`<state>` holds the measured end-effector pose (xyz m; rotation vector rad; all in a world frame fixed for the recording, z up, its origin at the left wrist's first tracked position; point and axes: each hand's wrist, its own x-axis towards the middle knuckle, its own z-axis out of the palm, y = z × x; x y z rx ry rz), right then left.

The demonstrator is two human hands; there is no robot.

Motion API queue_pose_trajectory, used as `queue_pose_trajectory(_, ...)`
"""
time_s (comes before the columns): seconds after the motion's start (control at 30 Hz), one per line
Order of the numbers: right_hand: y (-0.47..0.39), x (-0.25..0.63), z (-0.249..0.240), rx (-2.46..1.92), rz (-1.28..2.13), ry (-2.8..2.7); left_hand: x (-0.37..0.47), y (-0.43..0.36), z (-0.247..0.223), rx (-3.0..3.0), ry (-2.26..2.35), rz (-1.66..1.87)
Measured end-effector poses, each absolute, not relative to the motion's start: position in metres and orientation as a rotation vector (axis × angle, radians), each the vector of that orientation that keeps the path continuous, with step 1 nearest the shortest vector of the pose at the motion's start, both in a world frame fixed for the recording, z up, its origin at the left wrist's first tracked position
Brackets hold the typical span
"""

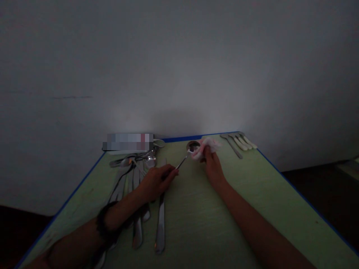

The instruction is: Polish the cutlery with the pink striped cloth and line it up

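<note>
My left hand (155, 182) is closed around the handle of a metal spoon (182, 162), whose round bowl points away from me toward the wall. In my right hand (215, 172) is a crumpled pink and white cloth (209, 144), pinched between the fingers beside the spoon's bowl and partly covering it. Beneath and left of my left hand lies a loose pile of metal cutlery (137, 231), partly hidden by the forearm. A single knife (160, 228) with a broad handle lies just below that hand.
Several forks and spoons with pale handles (242, 144) lie at the table's far right corner. A white box (127, 142), blurred out, sits at the far left edge. The pale green table (202, 224) has a blue rim and stands against a grey wall (179, 67).
</note>
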<state>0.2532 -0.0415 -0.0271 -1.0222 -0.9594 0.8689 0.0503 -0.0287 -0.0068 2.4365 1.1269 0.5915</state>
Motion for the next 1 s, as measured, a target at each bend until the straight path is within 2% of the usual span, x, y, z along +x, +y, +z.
queue_pose_trajectory(0.37, -0.044, 0.249, -0.022, -0.687, 1.125, -0.915, 0.052, -0.023, -0.009, 2.382, 1.259, 0.679)
queue_pose_trajectory(0.57, -0.046, 0.246, -0.02, -0.859, 0.988, -1.102, 0.049, -0.024, -0.012, 2.567, 1.255, 0.579)
queue_pose_trajectory(0.83, -0.044, 0.241, -0.02, -1.144, 0.827, -0.779, 0.051, -0.028, -0.009, 2.644, 1.038, 0.388)
queue_pose_trajectory(1.0, -0.043, 0.244, -0.022, -1.106, 0.791, -0.726, 0.052, -0.03, 0.001, 2.511, 1.006, 0.427)
